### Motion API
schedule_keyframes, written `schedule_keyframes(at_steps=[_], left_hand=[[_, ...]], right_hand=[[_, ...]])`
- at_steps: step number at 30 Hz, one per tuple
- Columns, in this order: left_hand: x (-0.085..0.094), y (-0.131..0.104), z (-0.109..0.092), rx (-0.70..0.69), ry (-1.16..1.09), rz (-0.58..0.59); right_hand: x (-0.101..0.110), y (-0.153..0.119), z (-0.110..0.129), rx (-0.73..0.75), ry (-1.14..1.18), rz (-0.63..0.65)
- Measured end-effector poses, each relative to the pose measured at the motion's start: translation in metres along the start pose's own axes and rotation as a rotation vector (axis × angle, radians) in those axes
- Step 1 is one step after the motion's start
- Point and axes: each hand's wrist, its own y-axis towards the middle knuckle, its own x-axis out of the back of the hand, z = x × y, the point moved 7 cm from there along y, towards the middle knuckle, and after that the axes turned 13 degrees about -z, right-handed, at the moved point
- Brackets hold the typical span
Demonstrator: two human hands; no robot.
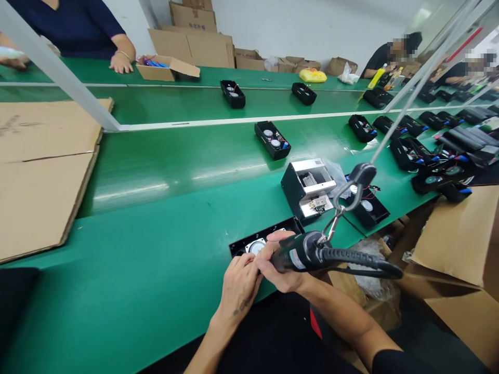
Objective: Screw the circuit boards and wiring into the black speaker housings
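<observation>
My right hand [283, 267] is wrapped round a black electric screwdriver [300, 253], which hangs by a metal clip from a cord. The tool slants down to the left, and its tip is hidden behind my hands. My left hand [239, 283] is closed at the near side of a black speaker housing [244, 244], fingers bent beside the screwdriver's front end. A bit of red wire shows by those fingers; what they pinch is hidden. Inside the housing sits a round silver speaker [256, 246], partly covered by my hands.
Just beyond stands a black-and-silver screw feeder [307, 187]. Another open speaker housing [368, 205] lies right of it. More housings [273, 140] rest on the green conveyor [187, 150]. Flat cardboard [42, 176] lies left, an open carton [456, 244] right. Co-workers sit across the line.
</observation>
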Motion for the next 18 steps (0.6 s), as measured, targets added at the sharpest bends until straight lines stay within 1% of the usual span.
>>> schedule_keyframes(at_steps=[5, 8, 12, 15, 18], left_hand=[[-0.002, 0.000, 0.004, 0.014, 0.040, 0.040], [0.001, 0.003, 0.003, 0.008, 0.018, 0.023], [0.004, 0.006, -0.001, 0.008, -0.043, -0.010], [0.002, 0.003, -0.003, 0.016, -0.054, -0.004], [0.003, 0.001, -0.004, 0.027, -0.051, -0.009]], right_hand=[[-0.003, -0.005, -0.013, -0.148, 0.073, 0.043], [-0.005, -0.007, -0.018, -0.159, 0.051, 0.099], [-0.003, -0.010, -0.019, -0.132, -0.007, 0.081], [-0.010, -0.023, -0.022, -0.147, 0.058, 0.132], [-0.017, -0.042, -0.035, -0.266, 0.208, 0.114]])
